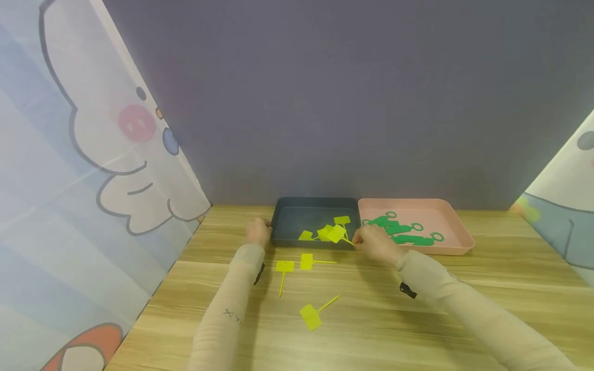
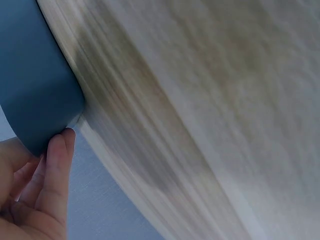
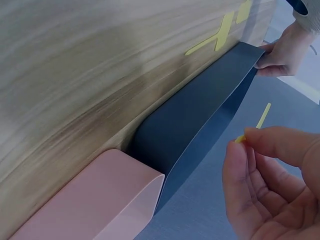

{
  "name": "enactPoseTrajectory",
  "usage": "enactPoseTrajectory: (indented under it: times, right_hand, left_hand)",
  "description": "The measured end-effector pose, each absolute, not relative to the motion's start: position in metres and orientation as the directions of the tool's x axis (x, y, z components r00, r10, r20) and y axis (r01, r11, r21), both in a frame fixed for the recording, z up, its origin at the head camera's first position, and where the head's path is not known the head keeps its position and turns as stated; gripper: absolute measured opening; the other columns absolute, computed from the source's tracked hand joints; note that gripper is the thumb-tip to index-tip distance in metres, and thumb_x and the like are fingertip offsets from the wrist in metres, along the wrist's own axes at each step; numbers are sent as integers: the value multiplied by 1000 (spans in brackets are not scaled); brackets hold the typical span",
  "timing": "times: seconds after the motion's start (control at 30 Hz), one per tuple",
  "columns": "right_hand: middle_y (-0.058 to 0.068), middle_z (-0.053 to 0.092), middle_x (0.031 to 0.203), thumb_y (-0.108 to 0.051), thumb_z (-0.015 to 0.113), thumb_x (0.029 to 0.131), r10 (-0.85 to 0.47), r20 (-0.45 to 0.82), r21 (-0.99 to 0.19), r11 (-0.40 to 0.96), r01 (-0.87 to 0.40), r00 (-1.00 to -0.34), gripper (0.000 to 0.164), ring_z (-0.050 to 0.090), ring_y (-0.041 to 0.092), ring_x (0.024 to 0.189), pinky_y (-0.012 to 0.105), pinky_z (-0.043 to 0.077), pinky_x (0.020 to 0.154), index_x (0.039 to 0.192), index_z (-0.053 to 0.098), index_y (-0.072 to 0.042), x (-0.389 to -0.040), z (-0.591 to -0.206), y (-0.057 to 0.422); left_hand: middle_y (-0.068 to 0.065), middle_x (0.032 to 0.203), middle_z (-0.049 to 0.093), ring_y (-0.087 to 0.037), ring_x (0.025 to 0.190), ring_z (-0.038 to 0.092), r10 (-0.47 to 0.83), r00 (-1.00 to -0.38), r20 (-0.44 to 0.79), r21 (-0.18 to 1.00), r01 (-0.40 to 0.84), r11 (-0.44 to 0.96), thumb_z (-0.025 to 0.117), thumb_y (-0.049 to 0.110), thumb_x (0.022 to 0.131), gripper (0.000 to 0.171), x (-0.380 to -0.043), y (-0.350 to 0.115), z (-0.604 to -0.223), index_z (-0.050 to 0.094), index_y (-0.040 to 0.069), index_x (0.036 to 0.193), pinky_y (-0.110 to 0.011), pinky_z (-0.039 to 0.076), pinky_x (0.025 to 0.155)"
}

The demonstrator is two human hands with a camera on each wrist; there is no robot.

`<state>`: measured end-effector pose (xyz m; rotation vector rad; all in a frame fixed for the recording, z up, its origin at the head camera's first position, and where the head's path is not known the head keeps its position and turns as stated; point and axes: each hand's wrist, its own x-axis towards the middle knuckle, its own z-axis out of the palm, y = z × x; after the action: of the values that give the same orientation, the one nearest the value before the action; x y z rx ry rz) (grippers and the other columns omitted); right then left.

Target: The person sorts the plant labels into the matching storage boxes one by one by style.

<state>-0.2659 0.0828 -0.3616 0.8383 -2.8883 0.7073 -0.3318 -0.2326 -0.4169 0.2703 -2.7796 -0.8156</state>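
My right hand [image 1: 375, 243] pinches the stem tip of a yellow plant label [image 1: 336, 234] between thumb and forefinger. This label hangs over the dark blue tray [image 1: 297, 212], above several other yellow labels [image 1: 305, 235] lying inside; how many overlap is hard to tell. At the tray's left end, my left hand [image 1: 259, 232] grips the rim near the corner. In the left wrist view its fingers [image 2: 57, 155] bend round the tray wall [image 2: 42, 85]. In front of the tray, three yellow labels [image 1: 284, 266] lie apart on the table.
A pink tray [image 1: 445, 216] stands against the dark tray's right side, holding several green tags with rings [image 1: 413, 240]. Both trays sit on a wood-grain table [image 1: 371, 330] before a grey panel [image 1: 325, 103]. Cartoon-printed cloth [image 1: 93, 206] hangs at the left.
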Motion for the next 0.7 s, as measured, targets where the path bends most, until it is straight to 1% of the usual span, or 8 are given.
enactPoseTrajectory:
  times: [0.07,0.13,0.17,0.23,0.5,0.53,0.6,0.7]
  right_hand:
    - [7,64,73,4,56,81,-501,162,-423,743,-518,-850,15,56,17,63,33,50,59,72,67,1,-269,-361,81]
    - [-2,47,56,5,53,81,-506,162,-442,730,-521,-847,29,39,10,50,24,35,48,54,52,-6,-272,-362,79]
    - [-6,36,51,5,52,81,-508,162,-451,724,-521,-846,36,29,8,48,22,26,47,50,42,-10,-274,-362,78]
    - [-4,17,51,6,49,80,-518,153,-465,714,-524,-842,42,15,11,46,24,13,49,52,25,-15,-278,-363,77]
    - [-7,23,47,7,50,78,-508,147,-459,725,-513,-849,41,18,8,44,21,15,47,48,32,-15,-291,-366,71]
    - [-5,18,48,7,49,78,-510,143,-457,726,-514,-848,43,16,9,44,21,13,47,50,27,-15,-293,-367,71]
    - [-7,24,47,7,51,78,-502,157,-448,731,-515,-850,41,18,8,44,20,15,47,48,34,-14,-295,-367,69]
    - [-6,26,47,6,51,80,-497,148,-442,740,-507,-855,40,19,9,44,20,16,47,48,34,-13,-298,-367,67]
  left_hand:
    - [-16,109,66,-34,103,61,-241,-956,166,552,-112,826,59,7,86,22,-332,-233,-417,68,2,105,-42,50,89]
    - [-16,109,66,-33,102,61,-239,-956,170,550,-109,828,59,6,86,21,-332,-233,-418,68,2,105,-42,50,89]
    - [-16,109,66,-34,102,61,-237,-956,173,548,-107,830,60,6,86,21,-332,-232,-418,68,1,105,-42,50,89]
    - [-16,108,66,-34,102,61,-234,-956,176,545,-103,832,60,7,86,21,-332,-232,-417,68,1,105,-42,50,89]
    - [-16,106,67,-33,100,62,-231,-954,189,531,-98,842,60,7,85,21,-329,-230,-415,69,2,104,-42,51,87]
    - [-16,106,67,-33,100,62,-229,-955,188,531,-98,842,60,7,86,21,-329,-230,-415,69,2,104,-42,51,87]
    - [-16,107,67,-33,99,62,-228,-955,187,533,-96,841,60,8,86,21,-329,-230,-415,68,1,105,-42,51,86]
    - [-16,106,67,-33,99,62,-227,-955,189,535,-93,840,60,7,86,21,-328,-231,-415,68,1,105,-41,51,86]
